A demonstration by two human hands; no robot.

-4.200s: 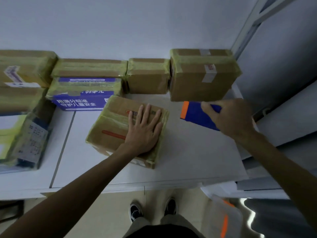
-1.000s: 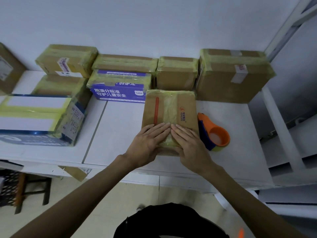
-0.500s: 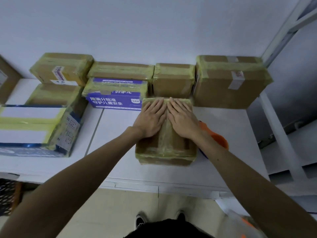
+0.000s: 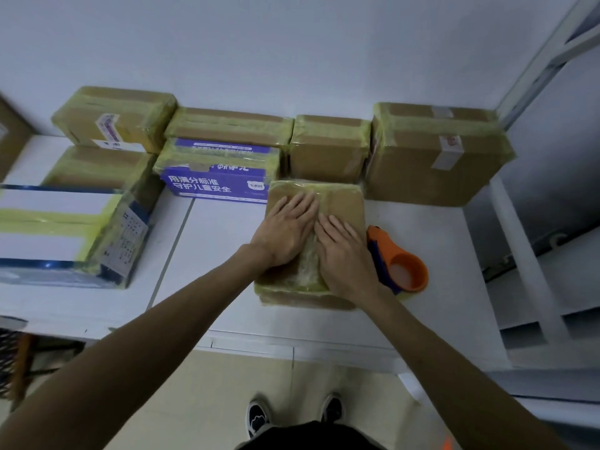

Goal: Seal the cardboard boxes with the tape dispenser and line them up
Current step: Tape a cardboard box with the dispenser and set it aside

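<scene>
On one box [image 4: 344, 203], two hands [image 4: 285, 230] [image 4: 344, 256] (flat)

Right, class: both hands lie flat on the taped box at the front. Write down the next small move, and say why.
Probably draw both palms toward the near edge. The left hand and right hand press flat on the box along its tape strip, which looks wrinkled nearer the person. The tape dispenser lies set down at its right, so taping seems done.

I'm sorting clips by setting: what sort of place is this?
Likely a small parcel-packing station: tape-wrapped cardboard boxes lined along the wall, and an orange tape dispenser on the white table.
</scene>
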